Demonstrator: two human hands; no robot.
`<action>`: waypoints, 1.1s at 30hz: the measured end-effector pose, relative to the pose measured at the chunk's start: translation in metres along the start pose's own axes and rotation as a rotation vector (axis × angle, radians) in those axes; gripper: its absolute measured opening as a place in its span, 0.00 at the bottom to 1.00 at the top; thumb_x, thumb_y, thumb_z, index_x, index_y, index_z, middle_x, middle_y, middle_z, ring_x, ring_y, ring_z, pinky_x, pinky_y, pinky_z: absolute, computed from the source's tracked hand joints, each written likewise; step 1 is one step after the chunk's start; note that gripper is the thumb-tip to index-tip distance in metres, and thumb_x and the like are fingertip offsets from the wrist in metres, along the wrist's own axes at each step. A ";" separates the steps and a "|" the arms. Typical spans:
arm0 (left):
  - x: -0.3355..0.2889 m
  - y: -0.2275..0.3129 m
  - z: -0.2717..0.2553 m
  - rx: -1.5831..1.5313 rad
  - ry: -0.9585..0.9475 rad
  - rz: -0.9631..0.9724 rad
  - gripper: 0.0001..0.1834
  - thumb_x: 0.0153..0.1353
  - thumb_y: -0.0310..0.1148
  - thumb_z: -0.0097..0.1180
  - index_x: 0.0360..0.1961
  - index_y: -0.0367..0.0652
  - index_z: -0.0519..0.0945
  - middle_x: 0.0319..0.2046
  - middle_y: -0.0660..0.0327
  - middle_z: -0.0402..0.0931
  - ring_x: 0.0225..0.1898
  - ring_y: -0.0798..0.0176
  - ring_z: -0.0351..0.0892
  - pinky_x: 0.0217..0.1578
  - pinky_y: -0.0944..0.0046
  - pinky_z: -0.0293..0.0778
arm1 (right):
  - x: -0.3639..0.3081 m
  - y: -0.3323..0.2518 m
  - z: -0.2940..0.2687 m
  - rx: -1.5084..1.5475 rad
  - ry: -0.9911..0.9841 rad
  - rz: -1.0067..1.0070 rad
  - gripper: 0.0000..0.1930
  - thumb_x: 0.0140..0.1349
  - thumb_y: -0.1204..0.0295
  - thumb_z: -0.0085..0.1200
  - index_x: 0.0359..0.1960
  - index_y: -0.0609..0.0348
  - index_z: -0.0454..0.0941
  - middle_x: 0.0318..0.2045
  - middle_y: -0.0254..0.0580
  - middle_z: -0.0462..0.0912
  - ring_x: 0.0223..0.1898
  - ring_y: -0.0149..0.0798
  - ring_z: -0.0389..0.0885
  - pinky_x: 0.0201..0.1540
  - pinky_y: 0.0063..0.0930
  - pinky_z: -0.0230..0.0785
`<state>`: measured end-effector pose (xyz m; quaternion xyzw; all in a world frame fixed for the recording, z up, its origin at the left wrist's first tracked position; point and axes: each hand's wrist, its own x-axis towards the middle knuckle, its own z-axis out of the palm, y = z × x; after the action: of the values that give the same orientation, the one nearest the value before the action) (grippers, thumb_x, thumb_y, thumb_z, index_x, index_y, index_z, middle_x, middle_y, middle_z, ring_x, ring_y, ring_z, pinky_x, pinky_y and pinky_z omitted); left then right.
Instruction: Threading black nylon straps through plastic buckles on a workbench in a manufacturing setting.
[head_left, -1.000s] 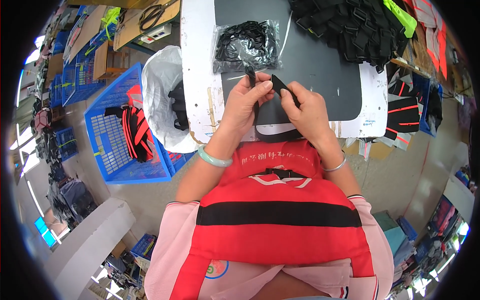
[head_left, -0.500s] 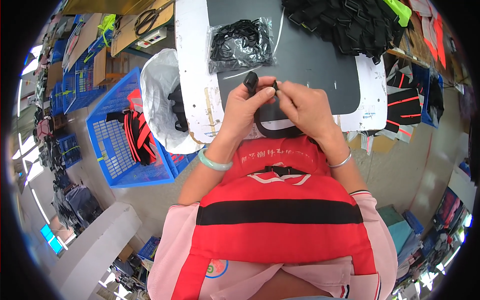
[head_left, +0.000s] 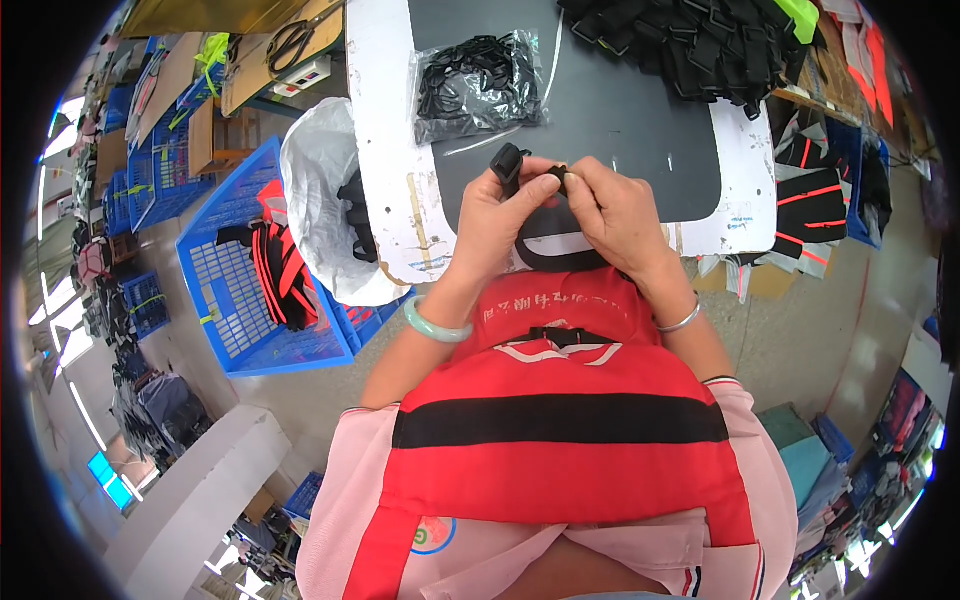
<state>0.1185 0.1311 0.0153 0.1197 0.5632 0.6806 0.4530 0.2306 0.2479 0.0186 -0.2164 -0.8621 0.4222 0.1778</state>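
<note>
Near the table's front edge, my left hand [head_left: 492, 222] is closed around a black webbing strap [head_left: 560, 260]. A black plastic buckle [head_left: 507, 160] on the strap sticks up above its index finger. Between the fingertips of both hands is a small black piece [head_left: 559, 178], too hidden to tell whether it is a slider or the strap's end. My right hand [head_left: 618, 212] pinches that piece from the right, thumb and fingers together. The strap hangs in a loop below the hands, toward the red apron [head_left: 560, 372].
A clear bag of black plastic parts [head_left: 478, 88] lies ahead on the dark mat [head_left: 640, 140]. At the far right is a heap of black straps with buckles [head_left: 690, 50]. A white sack [head_left: 325, 200] and a blue crate [head_left: 225, 300] stand left of the table [head_left: 400, 220].
The hands have drawn slightly closer together around the small black piece. The right fingers have curled in more, and the strap loop has shifted a little. The view has tilted slightly.
</note>
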 end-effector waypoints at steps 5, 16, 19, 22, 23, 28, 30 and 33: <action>-0.002 0.001 -0.006 0.119 -0.030 -0.094 0.08 0.58 0.31 0.59 0.36 0.38 0.79 0.25 0.64 0.77 0.27 0.74 0.74 0.27 0.74 0.67 | -0.002 0.003 0.006 0.067 0.058 0.072 0.09 0.64 0.64 0.46 0.36 0.55 0.72 0.21 0.46 0.78 0.24 0.50 0.78 0.25 0.38 0.69; -0.006 0.003 -0.008 0.506 -0.048 0.337 0.06 0.63 0.31 0.54 0.36 0.39 0.76 0.21 0.67 0.74 0.22 0.78 0.71 0.21 0.78 0.63 | 0.006 -0.009 -0.015 0.056 -0.156 -0.006 0.09 0.57 0.66 0.55 0.31 0.57 0.72 0.25 0.41 0.78 0.25 0.44 0.77 0.28 0.31 0.68; -0.007 0.016 -0.012 0.271 0.091 0.132 0.07 0.63 0.33 0.54 0.38 0.41 0.75 0.18 0.70 0.70 0.20 0.80 0.66 0.21 0.79 0.59 | 0.004 0.007 -0.021 -0.052 -0.190 -0.104 0.09 0.57 0.66 0.55 0.31 0.58 0.72 0.24 0.40 0.76 0.22 0.40 0.74 0.27 0.28 0.65; -0.004 0.022 -0.016 0.288 0.047 0.153 0.12 0.65 0.40 0.52 0.39 0.42 0.76 0.19 0.70 0.69 0.19 0.80 0.63 0.21 0.79 0.58 | -0.003 -0.002 -0.008 0.346 -0.122 0.075 0.10 0.61 0.65 0.53 0.31 0.57 0.72 0.20 0.32 0.72 0.19 0.29 0.67 0.24 0.22 0.60; -0.006 0.023 -0.009 0.232 0.014 0.102 0.16 0.66 0.44 0.48 0.39 0.40 0.75 0.21 0.70 0.70 0.19 0.79 0.64 0.20 0.79 0.58 | -0.004 -0.007 -0.005 0.346 -0.126 0.072 0.10 0.61 0.65 0.53 0.31 0.57 0.72 0.20 0.32 0.72 0.19 0.29 0.67 0.24 0.22 0.60; -0.010 0.018 0.007 0.200 -0.015 0.167 0.33 0.67 0.60 0.30 0.43 0.40 0.74 0.28 0.70 0.69 0.26 0.79 0.64 0.21 0.78 0.58 | -0.006 -0.016 0.004 1.077 -0.348 0.496 0.10 0.68 0.64 0.46 0.31 0.54 0.72 0.22 0.20 0.68 0.22 0.17 0.63 0.24 0.12 0.54; -0.014 0.014 0.007 0.212 -0.047 0.224 0.33 0.67 0.60 0.29 0.45 0.39 0.73 0.28 0.69 0.69 0.26 0.79 0.64 0.22 0.78 0.58 | -0.005 -0.021 0.005 1.130 -0.339 0.518 0.10 0.68 0.63 0.47 0.32 0.54 0.73 0.23 0.21 0.68 0.23 0.17 0.63 0.24 0.12 0.54; -0.017 0.004 0.011 0.172 -0.122 0.293 0.34 0.67 0.61 0.28 0.48 0.38 0.70 0.27 0.67 0.70 0.27 0.77 0.68 0.25 0.76 0.63 | 0.000 -0.033 0.000 1.325 -0.236 0.527 0.09 0.67 0.64 0.47 0.35 0.54 0.73 0.25 0.21 0.70 0.23 0.17 0.62 0.24 0.11 0.52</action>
<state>0.1331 0.1259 0.0284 0.2798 0.5672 0.6803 0.3703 0.2233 0.2294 0.0451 -0.2167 -0.3578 0.9056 0.0695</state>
